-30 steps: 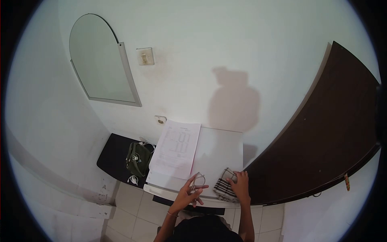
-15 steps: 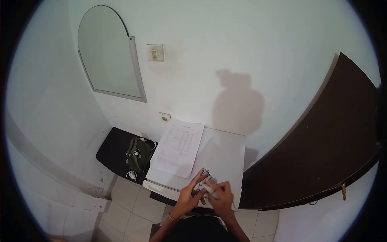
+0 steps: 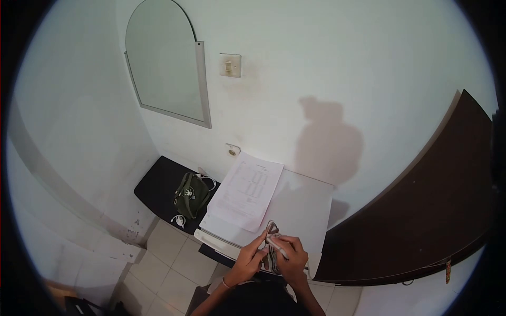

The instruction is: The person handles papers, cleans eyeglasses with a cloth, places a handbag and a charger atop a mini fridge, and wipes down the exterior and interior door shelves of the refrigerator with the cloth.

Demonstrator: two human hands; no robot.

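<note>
Above the near edge of the white table (image 3: 308, 210), my two hands meet in front of my body. My left hand (image 3: 250, 262) is closed round a small thin-rimmed thing that looks like a pair of eyeglasses (image 3: 272, 226); a rounded rim sticks out past the fingertips. My right hand (image 3: 291, 258) pinches a pale striped cloth (image 3: 272, 258) against it, and part of the cloth hangs between the hands. Fingers and cloth hide most of the eyeglasses. Printed paper sheets (image 3: 246, 192) lie on the table just beyond my left hand.
A dark green pouch (image 3: 191, 196) and a coiled white cable (image 3: 179, 220) rest on a black surface (image 3: 158, 184) at the left. A mirror (image 3: 163, 63), a switch (image 3: 230, 66) and a socket (image 3: 232, 150) are on the wall. A dark brown panel (image 3: 411, 210) stands at the right.
The view has shifted, so the room appears farther right. My right hand has moved slightly against the eyeglasses with the cloth; both hands keep their hold.
</note>
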